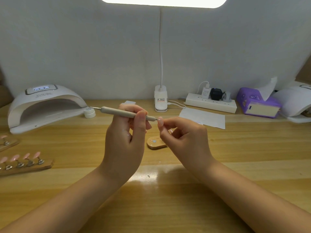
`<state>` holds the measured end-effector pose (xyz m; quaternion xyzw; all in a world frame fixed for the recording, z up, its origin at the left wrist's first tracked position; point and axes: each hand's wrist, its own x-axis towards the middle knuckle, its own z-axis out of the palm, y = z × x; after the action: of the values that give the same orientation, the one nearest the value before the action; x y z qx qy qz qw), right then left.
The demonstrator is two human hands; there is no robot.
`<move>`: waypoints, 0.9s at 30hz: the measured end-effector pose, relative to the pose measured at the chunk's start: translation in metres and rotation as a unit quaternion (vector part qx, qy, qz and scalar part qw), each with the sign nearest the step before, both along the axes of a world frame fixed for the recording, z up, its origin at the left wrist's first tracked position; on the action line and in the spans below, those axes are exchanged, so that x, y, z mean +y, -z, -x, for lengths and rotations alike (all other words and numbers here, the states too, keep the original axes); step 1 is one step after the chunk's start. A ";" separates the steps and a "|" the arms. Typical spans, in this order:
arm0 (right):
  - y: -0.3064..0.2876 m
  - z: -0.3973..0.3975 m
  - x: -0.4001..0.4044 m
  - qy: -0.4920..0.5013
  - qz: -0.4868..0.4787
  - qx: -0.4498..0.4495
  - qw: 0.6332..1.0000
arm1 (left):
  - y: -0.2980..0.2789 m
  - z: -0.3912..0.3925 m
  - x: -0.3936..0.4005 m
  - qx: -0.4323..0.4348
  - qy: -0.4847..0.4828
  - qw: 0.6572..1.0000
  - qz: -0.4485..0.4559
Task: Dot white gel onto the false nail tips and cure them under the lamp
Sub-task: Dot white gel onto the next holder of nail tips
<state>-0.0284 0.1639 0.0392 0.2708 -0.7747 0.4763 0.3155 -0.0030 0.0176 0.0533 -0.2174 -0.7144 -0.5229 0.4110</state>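
Note:
My left hand [124,142] grips a beige dotting pen [121,112] held level above the desk. The pen's right metal tip touches a pale pink false nail tip [160,121]. My right hand [185,137] pinches that nail tip between thumb and fingers. Below my hands lies a small wooden holder base [154,144] with a metal disc. A small white gel jar [89,112] stands by the mouth of the white curing lamp [45,106] at the back left. Its display is lit.
Two wooden strips with pink nail tips [25,161] on stands lie at the left edge. At the back stand a clip desk lamp [161,100], a power strip [211,102], a purple tissue pack [257,102] and a white paper sheet [203,117].

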 end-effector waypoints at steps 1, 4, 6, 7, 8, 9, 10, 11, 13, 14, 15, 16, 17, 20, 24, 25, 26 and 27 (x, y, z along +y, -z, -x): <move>0.000 0.000 0.000 0.001 0.001 0.001 1.000 | 0.000 0.000 0.000 -0.001 -0.001 1.000 -0.001; -0.001 0.000 -0.001 0.006 -0.001 0.010 1.000 | 0.000 0.000 0.000 -0.003 -0.001 1.000 -0.004; -0.001 0.000 -0.001 0.008 -0.004 0.013 1.000 | 0.000 0.001 0.000 -0.004 -0.001 1.000 -0.004; -0.001 0.000 -0.001 0.007 -0.005 0.013 1.000 | 0.000 0.001 0.000 -0.005 0.000 1.000 -0.004; -0.001 0.000 0.000 0.006 -0.007 0.013 1.000 | 0.001 0.001 0.000 -0.006 0.000 1.000 -0.003; -0.001 0.000 0.000 0.005 -0.008 0.013 1.000 | 0.001 0.001 0.000 -0.007 0.000 1.000 -0.002; -0.001 0.000 0.000 0.004 -0.008 0.013 1.000 | 0.001 0.001 0.000 -0.006 0.000 1.000 0.000; -0.001 0.000 0.000 0.004 -0.007 0.014 1.000 | 0.001 0.001 0.000 -0.006 0.000 1.000 0.001; -0.001 0.000 0.000 0.003 -0.004 0.015 1.000 | 0.001 0.001 0.000 -0.005 -0.001 1.000 0.003; -0.001 0.000 -0.001 0.002 -0.004 0.014 1.000 | 0.001 0.001 0.000 -0.005 -0.001 1.000 0.003; -0.001 0.000 -0.001 0.002 -0.004 0.014 1.000 | 0.001 0.001 0.000 -0.005 -0.002 1.000 0.003; 0.000 0.000 -0.001 0.002 -0.005 0.014 1.000 | 0.001 0.001 0.000 -0.004 -0.002 1.000 0.004; 0.000 0.000 -0.001 0.003 -0.006 0.015 1.000 | 0.001 0.001 0.000 -0.004 -0.003 1.000 0.005; 0.000 0.000 -0.001 0.007 -0.009 0.018 1.000 | 0.001 0.001 0.000 -0.005 -0.003 1.000 0.004; 0.000 0.000 -0.001 0.007 -0.011 0.018 1.000 | 0.001 0.001 0.000 -0.005 -0.004 1.000 0.007; -0.001 0.000 -0.001 0.007 -0.013 0.020 1.000 | 0.001 0.001 0.000 -0.006 -0.004 1.000 0.006; -0.001 0.000 -0.001 0.009 -0.014 0.022 1.000 | 0.001 0.001 0.000 -0.007 -0.005 1.000 0.005; -0.001 0.000 0.000 0.010 -0.014 0.022 1.000 | 0.001 0.001 0.000 -0.009 -0.006 1.000 0.003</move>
<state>-0.0280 0.1635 0.0400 0.2776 -0.7772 0.4558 0.3334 -0.0036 0.0176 0.0519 -0.2092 -0.7209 -0.5204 0.4071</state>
